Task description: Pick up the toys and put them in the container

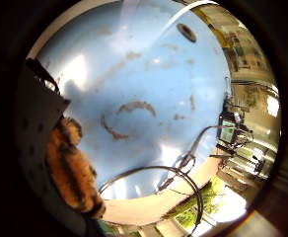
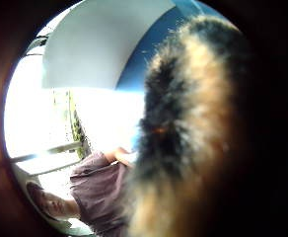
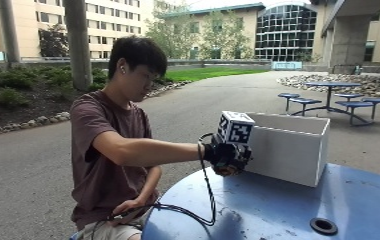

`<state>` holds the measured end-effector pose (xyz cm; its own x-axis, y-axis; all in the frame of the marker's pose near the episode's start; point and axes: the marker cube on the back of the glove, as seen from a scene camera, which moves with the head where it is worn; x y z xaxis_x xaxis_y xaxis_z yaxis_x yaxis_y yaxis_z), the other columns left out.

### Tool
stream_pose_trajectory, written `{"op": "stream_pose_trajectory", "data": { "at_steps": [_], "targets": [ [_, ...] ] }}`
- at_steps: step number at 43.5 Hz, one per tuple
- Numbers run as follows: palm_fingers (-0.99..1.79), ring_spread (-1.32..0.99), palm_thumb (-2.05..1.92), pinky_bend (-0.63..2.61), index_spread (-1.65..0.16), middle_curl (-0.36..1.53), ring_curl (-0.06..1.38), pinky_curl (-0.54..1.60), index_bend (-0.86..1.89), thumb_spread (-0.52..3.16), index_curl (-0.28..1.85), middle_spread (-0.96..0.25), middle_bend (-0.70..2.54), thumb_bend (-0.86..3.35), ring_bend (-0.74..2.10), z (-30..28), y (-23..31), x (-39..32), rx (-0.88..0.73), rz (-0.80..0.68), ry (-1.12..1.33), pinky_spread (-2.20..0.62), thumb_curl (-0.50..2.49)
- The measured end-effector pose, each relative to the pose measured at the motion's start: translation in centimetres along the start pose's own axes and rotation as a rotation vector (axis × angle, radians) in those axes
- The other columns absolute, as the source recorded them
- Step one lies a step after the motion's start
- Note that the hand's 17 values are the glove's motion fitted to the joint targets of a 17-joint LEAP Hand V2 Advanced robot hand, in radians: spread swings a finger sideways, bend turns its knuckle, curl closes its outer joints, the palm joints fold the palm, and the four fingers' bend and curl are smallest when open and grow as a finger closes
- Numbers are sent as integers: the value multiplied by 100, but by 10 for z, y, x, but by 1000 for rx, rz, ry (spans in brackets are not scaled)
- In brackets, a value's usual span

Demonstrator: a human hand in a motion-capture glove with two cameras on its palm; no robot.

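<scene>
Seen from across the table, the person's black-gloved right hand (image 3: 228, 156) is held out above the round blue metal table (image 3: 270, 210), its fingers curled around a fuzzy orange-and-black striped plush toy (image 3: 226, 170), of which only a little shows beneath the glove. Both palm views agree: on the thumb side the fur (image 2: 188, 133) sits right against the palm, and on the little-finger side a strip of the same toy (image 1: 72, 170) lies beside the glove's edge, with the stained tabletop (image 1: 139, 103) spread out below. The white open-topped rectangular container (image 3: 290, 147) stands just beside the hand, on the far side of it from the person, its near wall rising higher than the hand and its opening above knuckle level. My reading is that the toy is lifted and the carry to the box is under way, with the drop not yet made. The main risk from here is that near wall: if the hand goes straight across without first rising, the glove or the dangling toy would strike the panel and could push the box across the table, or knock the toy out of the fingers outside it. Letting go too soon, before the toy is over the opening, would land it back on the tabletop beside the box. The black cable (image 3: 206, 200) hanging from the wrist could also drag or catch on the table edge as the arm reaches further out
</scene>
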<state>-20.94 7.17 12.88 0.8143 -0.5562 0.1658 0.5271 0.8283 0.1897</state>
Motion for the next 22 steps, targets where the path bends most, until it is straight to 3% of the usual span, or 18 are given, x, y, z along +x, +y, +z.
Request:
{"op": "stream_pose_trajectory", "data": {
  "at_steps": [11, 22],
  "targets": [
    [104, -33, 61, 80, -14, 66, 62, 43, 111, 84, 64, -14, 112, 21, 113, -190, -43, -15, 179, 148, 148, -37, 89],
    [102, -37, 61, 82, -17, 69, 63, 44, 111, 64, 71, -16, 114, 17, 114, -278, -104, -87, 268, 83, 226, -37, 100]
  ]
}}
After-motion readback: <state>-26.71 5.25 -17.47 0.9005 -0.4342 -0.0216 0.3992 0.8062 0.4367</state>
